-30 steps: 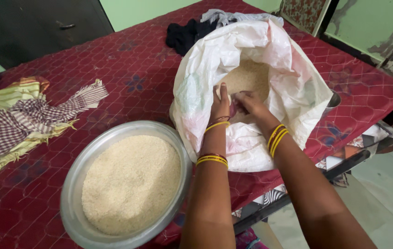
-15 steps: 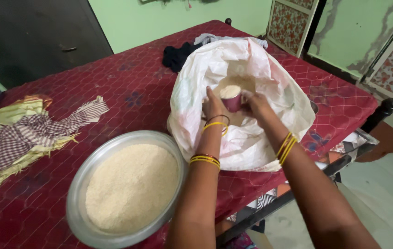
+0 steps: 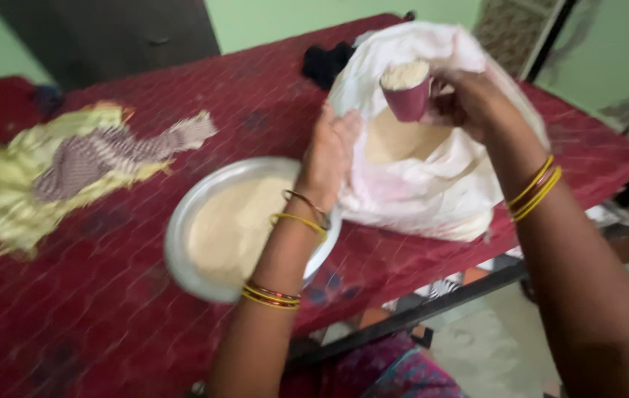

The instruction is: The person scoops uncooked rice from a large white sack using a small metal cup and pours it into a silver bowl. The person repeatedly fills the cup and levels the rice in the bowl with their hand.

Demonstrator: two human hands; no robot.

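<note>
Cup (image 3: 407,92) now raised (heaped full)

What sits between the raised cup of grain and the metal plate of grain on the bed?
In the head view, the left hand lies between the maroon cup and the metal plate, resting at the white sack's near edge.
</note>
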